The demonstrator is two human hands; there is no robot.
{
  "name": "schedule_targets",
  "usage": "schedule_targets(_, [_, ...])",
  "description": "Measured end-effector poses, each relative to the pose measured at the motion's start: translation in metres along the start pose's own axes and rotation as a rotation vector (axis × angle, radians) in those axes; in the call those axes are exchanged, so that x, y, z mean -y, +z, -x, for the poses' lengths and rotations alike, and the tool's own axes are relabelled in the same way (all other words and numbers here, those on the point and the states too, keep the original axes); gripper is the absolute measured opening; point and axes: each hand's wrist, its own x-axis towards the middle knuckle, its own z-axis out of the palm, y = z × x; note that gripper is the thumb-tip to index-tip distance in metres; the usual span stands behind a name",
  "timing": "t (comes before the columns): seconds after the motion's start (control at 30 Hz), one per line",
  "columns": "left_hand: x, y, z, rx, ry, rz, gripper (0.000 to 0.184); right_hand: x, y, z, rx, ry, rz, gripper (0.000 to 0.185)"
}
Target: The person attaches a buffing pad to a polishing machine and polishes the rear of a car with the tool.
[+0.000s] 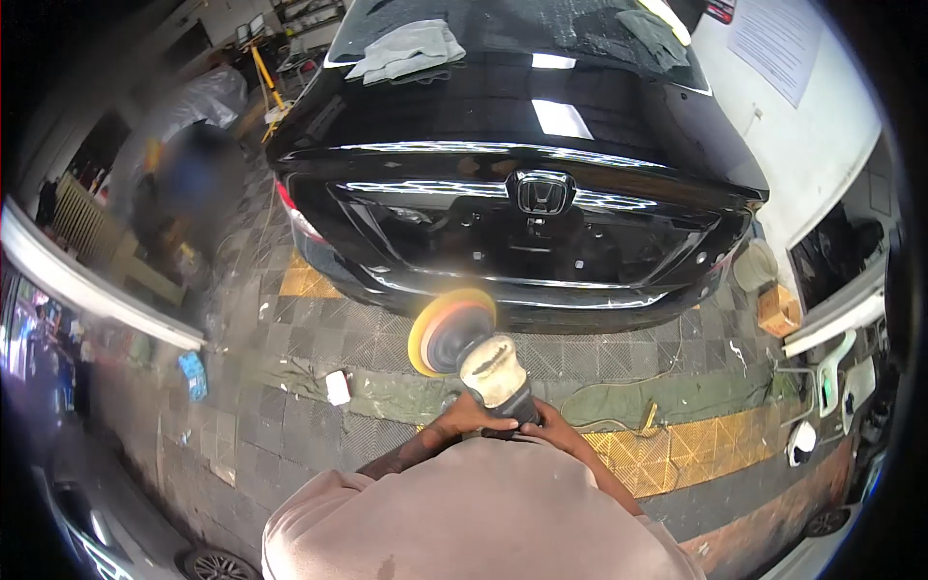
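Observation:
Close to my body I hold a car polisher (495,372) with a cream-coloured head cover and a dark handle. Its round yellow pad (420,333) is tilted up to the left, in front of the rear bumper; whether it touches the car I cannot tell. My left hand (469,416) is closed on the left side of the handle, thumb across it. On the other side my right hand (549,425) is closed round the handle, its fingers partly hidden. Ahead stands a glossy black car (667,135), rear towards me, with a chrome badge (541,193) on its trunk.
A grey cloth (411,50) lies by the rear window. A cable (619,385) runs over the tiled floor. At right are a cardboard box (778,311), a bucket (752,266) and a white chair (833,372). Another person (188,193), blurred, is at left.

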Motion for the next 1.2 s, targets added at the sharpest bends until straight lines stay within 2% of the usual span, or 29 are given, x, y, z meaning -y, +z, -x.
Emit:
schedule_targets(0.03, [0.004,0.005,0.002,-0.018,0.003,-0.001,0.074,-0.013,-0.004,0.007,0.031,0.029,-0.084,0.075])
schedule_targets(0.1, [0.0,0.015,0.001,-0.039,-0.058,-0.067,0.096,-0.033,-0.01,0.019,0.077,0.06,-0.161,0.071])
schedule_targets(0.13, [0.0,0.019,-0.002,-0.056,-0.051,-0.063,0.096,-0.042,-0.013,0.023,0.075,0.043,-0.152,0.07])
schedule_targets(0.2, [0.001,0.023,-0.01,-0.042,0.035,-0.121,0.074,-0.06,-0.019,0.031,0.09,0.023,-0.135,0.069])
schedule_targets(0.27, [-0.001,0.032,-0.024,-0.054,0.03,-0.047,0.073,-0.076,-0.025,0.039,-0.001,-0.073,-0.081,0.064])
schedule_targets(0.3, [-0.008,0.037,-0.031,-0.03,0.044,0.021,0.073,-0.068,-0.026,0.043,0.007,-0.075,-0.077,0.064])
schedule_targets(0.37, [-0.023,0.046,-0.044,0.018,0.074,0.105,0.072,-0.042,-0.028,0.06,-0.161,-0.114,-0.062,0.055])
schedule_targets(0.4, [-0.032,0.051,-0.047,0.014,0.078,0.11,0.072,-0.021,-0.028,0.067,-0.156,-0.112,-0.056,0.055])
schedule_targets(0.47, [-0.047,0.057,-0.053,0.093,0.092,0.039,0.073,0.014,-0.026,0.074,-0.308,0.013,0.024,0.05])
schedule_targets(0.6, [-0.083,0.06,-0.056,0.187,0.083,-0.051,0.085,0.022,-0.022,0.069,-0.288,0.066,-0.018,0.05])
schedule_targets(0.77, [-0.081,0.038,-0.073,0.288,0.159,0.006,0.093,0.062,0.005,0.056,-0.554,0.07,0.135,0.045])
schedule_targets(0.87, [-0.083,0.009,-0.082,0.36,0.082,0.064,0.091,0.09,0.02,0.039,-0.629,0.098,0.252,0.044])
schedule_targets(0.93, [-0.086,-0.013,-0.085,0.368,0.126,0.104,0.085,0.092,0.031,0.024,-0.664,0.162,0.268,0.044])
schedule_targets(1.0, [-0.101,-0.041,-0.085,0.377,0.063,0.068,0.079,0.112,0.044,0.006,-0.613,0.235,0.43,0.045])
schedule_targets(1.07, [-0.098,-0.057,-0.092,0.422,0.117,0.157,0.075,0.119,0.057,-0.009,-0.666,0.269,0.355,0.041])
schedule_targets(1.2, [-0.118,-0.087,-0.105,0.497,0.19,0.102,0.074,0.148,0.077,-0.028,-0.708,0.436,0.335,0.033])
